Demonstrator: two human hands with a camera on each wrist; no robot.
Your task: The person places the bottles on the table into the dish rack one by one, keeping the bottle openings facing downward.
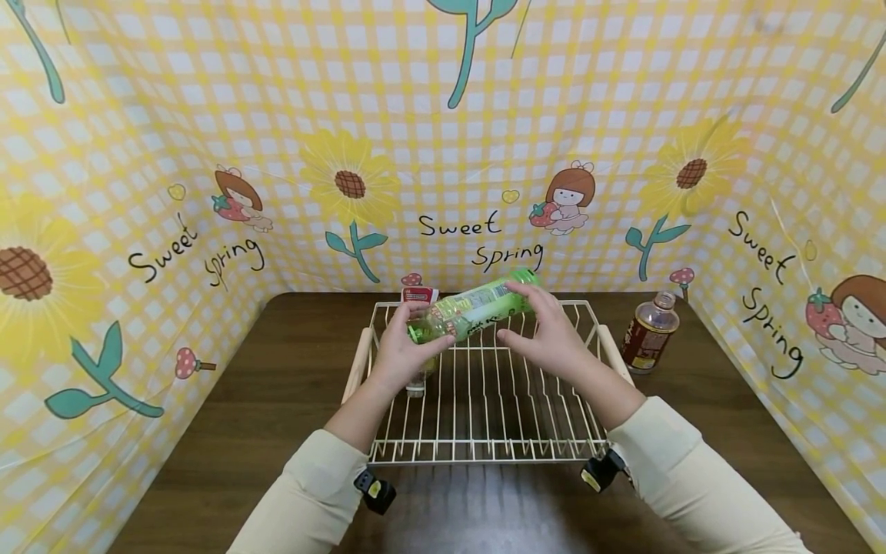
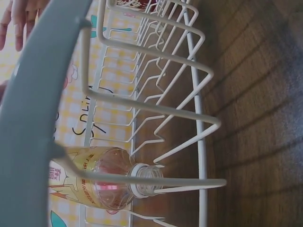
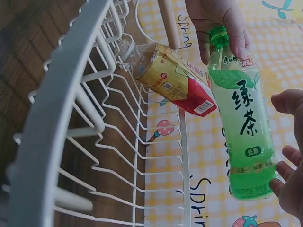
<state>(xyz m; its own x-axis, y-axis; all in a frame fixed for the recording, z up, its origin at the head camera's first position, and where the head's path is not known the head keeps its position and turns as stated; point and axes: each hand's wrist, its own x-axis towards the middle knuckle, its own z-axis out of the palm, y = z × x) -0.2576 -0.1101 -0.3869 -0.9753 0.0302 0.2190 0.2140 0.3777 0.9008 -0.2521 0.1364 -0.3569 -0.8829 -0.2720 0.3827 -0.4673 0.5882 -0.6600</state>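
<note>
A green tea bottle [image 1: 484, 306] with a green cap is held slanted over the white wire dish rack [image 1: 487, 442]. Its cap end points left and its base points up to the right. My left hand [image 1: 401, 346] grips it around the neck, thumb on the near side. At the base end is my right hand [image 1: 550, 331], thumb spread away and fingertips right at the bottle's lower side in the right wrist view. Below the left hand, a bottle with a yellow and red label [image 3: 175, 80] stands neck down in the rack, partly hidden in the head view.
A capless bottle with a brown label [image 1: 649, 335] stands upright on the dark wooden table [image 1: 228, 431], right of the rack. Wooden handles [image 1: 358, 362] flank the rack on both sides. Yellow checked cloth [image 1: 443, 154] encloses the table at the back and sides.
</note>
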